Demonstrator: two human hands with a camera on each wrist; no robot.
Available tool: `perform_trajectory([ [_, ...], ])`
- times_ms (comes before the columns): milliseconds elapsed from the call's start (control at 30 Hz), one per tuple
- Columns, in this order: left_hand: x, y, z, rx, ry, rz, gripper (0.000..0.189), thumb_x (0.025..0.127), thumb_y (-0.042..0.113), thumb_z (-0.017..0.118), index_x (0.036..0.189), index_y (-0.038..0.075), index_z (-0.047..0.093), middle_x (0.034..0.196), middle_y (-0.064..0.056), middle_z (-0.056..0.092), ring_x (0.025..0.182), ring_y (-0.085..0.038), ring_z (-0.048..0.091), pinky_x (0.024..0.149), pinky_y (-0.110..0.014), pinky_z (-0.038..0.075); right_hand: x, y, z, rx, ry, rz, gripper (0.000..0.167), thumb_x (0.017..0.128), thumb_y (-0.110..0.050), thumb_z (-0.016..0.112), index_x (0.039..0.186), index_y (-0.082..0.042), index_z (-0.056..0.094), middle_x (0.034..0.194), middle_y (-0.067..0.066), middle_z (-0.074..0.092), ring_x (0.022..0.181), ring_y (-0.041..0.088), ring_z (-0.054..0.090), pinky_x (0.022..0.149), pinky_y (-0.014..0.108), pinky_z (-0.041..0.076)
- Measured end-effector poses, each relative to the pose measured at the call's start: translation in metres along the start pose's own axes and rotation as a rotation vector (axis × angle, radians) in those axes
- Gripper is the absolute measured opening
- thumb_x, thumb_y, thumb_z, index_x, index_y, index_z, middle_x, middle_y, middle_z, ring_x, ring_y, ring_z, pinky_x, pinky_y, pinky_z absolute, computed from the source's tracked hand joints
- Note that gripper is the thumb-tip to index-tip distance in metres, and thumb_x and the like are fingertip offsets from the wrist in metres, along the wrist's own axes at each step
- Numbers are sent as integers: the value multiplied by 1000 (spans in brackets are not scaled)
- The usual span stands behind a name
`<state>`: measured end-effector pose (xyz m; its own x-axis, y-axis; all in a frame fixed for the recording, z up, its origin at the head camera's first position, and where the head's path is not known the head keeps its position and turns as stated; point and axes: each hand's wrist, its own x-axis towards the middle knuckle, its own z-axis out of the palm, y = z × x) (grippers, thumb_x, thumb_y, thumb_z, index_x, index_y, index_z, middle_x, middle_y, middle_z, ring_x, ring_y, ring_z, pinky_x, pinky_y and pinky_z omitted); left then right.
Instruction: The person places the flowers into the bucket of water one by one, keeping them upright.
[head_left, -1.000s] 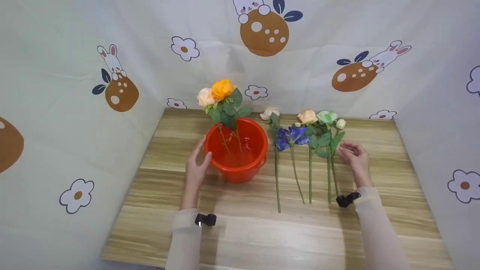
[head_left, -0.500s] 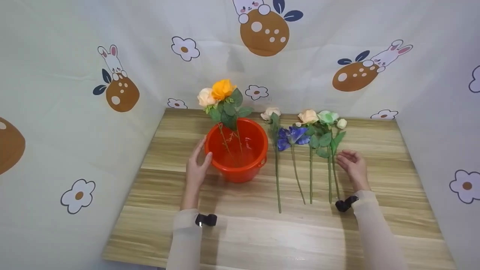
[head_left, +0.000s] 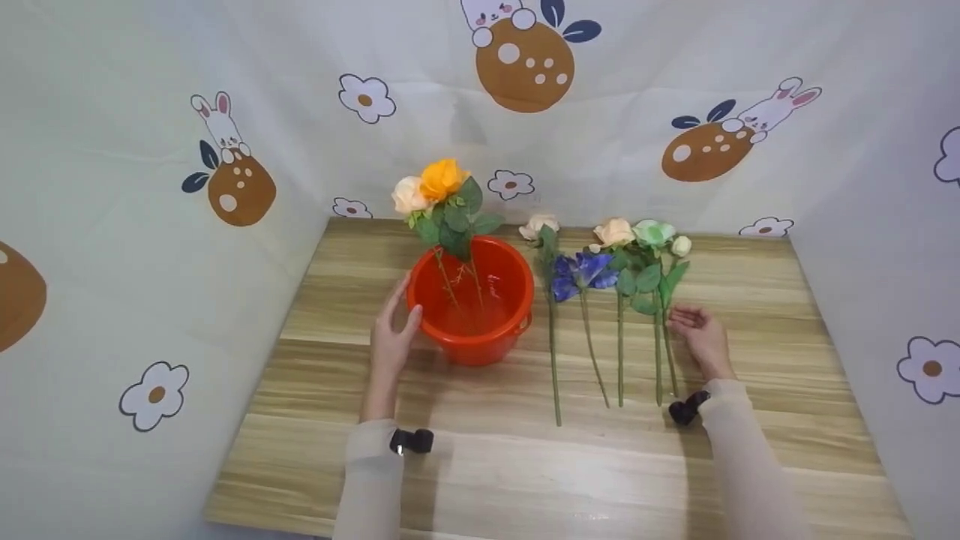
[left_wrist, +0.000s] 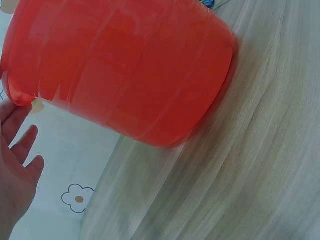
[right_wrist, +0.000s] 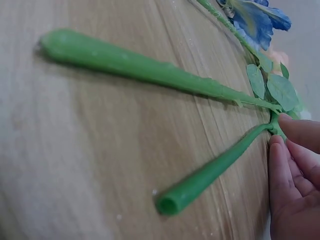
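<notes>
A red bucket (head_left: pixel 480 352) stands left of centre. In it lean an orange rose (head_left: pixel 444 178) and a cream rose (head_left: pixel 409 196). My left hand (head_left: pixel 390 341) rests against the bucket's left side, fingers extended at the rim and thumb apart. Further right, my right hand (head_left: pixel 701 334) pinches the stem of the rightmost flower, which has a pale bud (head_left: pixel 681 246). The right wrist view has thumb and fingertips on either side of this green stem (right_wrist: pixel 215 167). A green rose (head_left: pixel 654 233) lies just left of it.
More artificial flowers lie in a row on the wooden table (head_left: pixel 525 465): a cream rose (head_left: pixel 540 226), a blue-purple flower (head_left: pixel 583 271) and a peach rose (head_left: pixel 615 232). A printed cloth (head_left: pixel 420 127) hangs behind and at both sides.
My right hand has moved slightly left and toward me, its fingertips coming to the rightmost stem. The left hand and bucket have stayed put.
</notes>
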<state>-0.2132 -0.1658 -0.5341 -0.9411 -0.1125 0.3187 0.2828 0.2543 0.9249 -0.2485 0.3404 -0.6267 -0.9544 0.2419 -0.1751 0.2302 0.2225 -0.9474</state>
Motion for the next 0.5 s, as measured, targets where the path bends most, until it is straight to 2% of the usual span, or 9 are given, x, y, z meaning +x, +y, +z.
perform_trajectory([
  [100, 0, 1, -1, 2, 1, 9, 50, 95, 1, 61, 143, -5, 49, 150, -25, 47, 145, -37, 38, 125, -52, 25, -1, -1, 1, -56, -1, -1, 45, 92, -4, 68, 131, 11, 52, 119, 16, 67, 86, -11, 60, 78, 5, 51],
  [200, 0, 1, -1, 3, 0, 11, 50, 95, 1, 61, 143, -5, 48, 150, -25, 47, 145, -39, 37, 125, -52, 24, -1, -3, 3, -120, -7, 5, 46, 91, -6, 70, 132, 9, 54, 126, 22, 63, 86, -10, 58, 77, 4, 50],
  [333, 0, 2, -1, -10, 2, 7, 50, 95, 1, 62, 143, -6, 48, 150, -25, 46, 145, -40, 36, 125, -52, 23, 0, -6, 6, -181, -5, 7, 45, 90, -5, 72, 129, 8, 56, 123, 21, 63, 83, -10, 55, 75, 5, 49],
  [500, 0, 2, 0, -14, -1, 10, 50, 95, 1, 61, 143, -7, 48, 150, -26, 46, 145, -42, 36, 125, -53, 22, 2, -9, 7, -276, 33, 0, 38, 88, -6, 73, 122, 7, 61, 111, 18, 68, 78, -7, 54, 69, 6, 48],
])
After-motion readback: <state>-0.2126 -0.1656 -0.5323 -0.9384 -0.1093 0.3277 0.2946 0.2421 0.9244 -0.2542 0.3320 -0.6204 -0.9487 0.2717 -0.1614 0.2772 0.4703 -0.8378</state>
